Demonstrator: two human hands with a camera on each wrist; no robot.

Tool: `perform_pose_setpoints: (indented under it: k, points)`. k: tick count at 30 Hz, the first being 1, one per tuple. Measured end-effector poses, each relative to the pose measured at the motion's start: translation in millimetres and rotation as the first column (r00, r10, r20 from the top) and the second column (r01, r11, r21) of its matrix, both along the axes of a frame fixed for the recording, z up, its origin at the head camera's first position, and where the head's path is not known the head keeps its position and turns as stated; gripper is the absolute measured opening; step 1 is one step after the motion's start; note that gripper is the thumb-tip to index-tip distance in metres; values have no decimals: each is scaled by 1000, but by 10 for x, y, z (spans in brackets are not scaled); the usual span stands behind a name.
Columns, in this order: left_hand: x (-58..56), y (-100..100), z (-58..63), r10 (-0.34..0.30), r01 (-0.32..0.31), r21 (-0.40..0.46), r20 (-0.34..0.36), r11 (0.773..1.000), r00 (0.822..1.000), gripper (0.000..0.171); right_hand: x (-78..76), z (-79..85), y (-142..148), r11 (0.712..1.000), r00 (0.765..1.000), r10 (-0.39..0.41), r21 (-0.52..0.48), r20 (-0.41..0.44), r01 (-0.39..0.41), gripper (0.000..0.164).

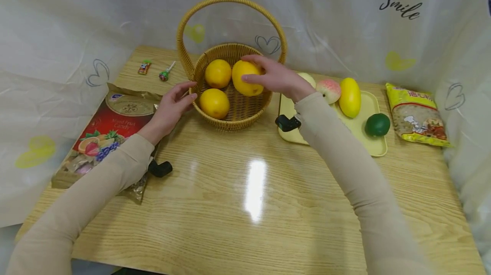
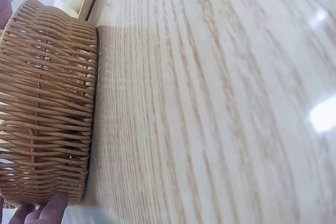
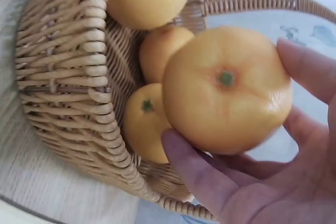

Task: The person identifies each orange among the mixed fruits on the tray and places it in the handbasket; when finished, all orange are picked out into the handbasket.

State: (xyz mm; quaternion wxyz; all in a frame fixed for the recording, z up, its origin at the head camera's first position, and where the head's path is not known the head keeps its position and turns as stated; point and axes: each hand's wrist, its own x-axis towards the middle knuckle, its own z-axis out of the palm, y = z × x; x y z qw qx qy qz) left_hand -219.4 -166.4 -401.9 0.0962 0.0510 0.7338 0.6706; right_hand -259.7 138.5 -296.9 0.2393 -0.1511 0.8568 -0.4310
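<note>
A round wicker basket (image 1: pixel 230 125) with a tall hoop handle stands at the back of the table. Inside it lie oranges, one orange (image 1: pixel 218 73) at the back and another orange (image 1: pixel 215 103) nearer the front. My right hand (image 1: pixel 278 76) grips an orange (image 3: pixel 226 87) over the basket, thumb on one side and fingers on the other. The right wrist view shows a further orange (image 3: pixel 147 124) partly behind the held one. My left hand (image 1: pixel 170 111) touches the basket's left side near the handle base, its fingers (image 2: pixel 55 208) against the wicker.
Right of the basket, a pale yellow tray (image 1: pixel 293 134) bears a peach (image 1: pixel 329 91), a yellow mango-like fruit (image 1: pixel 350 98) and a green fruit (image 1: pixel 377 125). A snack bag (image 1: pixel 418 115) lies farther right. Left are a candy bag (image 1: pixel 111 134), a lollipop (image 1: pixel 165 73) and a wrapped candy (image 1: pixel 144 68).
</note>
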Motion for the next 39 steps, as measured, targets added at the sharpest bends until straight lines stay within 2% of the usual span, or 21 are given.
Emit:
perform_pose_setpoints:
  k: [4,7,9,16,19,23,28,32,35,39]
  points:
    - [-7,2,-9,-3,3,-1,-4,1000,1000,52,-89,-40,-31,998,988,58,19,142,-62,68]
    - [-9,-4,-14,-6,6,-3,-2,1000,1000,52,-129,-53,-61,987,972,119,79,205,-137,68]
    - [-9,-8,-16,-8,8,-4,-1,1000,1000,53,-146,-56,-87,976,966,148,123,210,-177,69]
    - [-12,-13,-17,-12,12,1,3,1000,1000,53,-209,-95,-196,946,962,192,223,197,-234,72]
    - [-8,-13,-11,-11,11,3,4,1000,1000,53,-241,-110,-228,906,958,237,318,163,-279,72]
    - [-10,-17,-10,-13,13,5,5,1000,1000,53,-261,-123,-244,837,944,302,436,135,-330,72]
    - [-9,-23,1,-8,8,5,5,1000,1000,52,-263,-142,-251,805,924,357,457,138,-379,73]
    - [-12,-22,-5,-5,5,4,6,1000,1000,52,-266,-149,-240,797,919,371,463,132,-388,73]
    - [-19,-16,-12,-6,6,12,6,1000,1000,52,-255,-135,-231,802,924,362,464,124,-377,72]
    - [-23,-10,-16,-6,6,28,6,1000,1000,52,-204,-67,-196,834,940,331,439,87,-334,67]
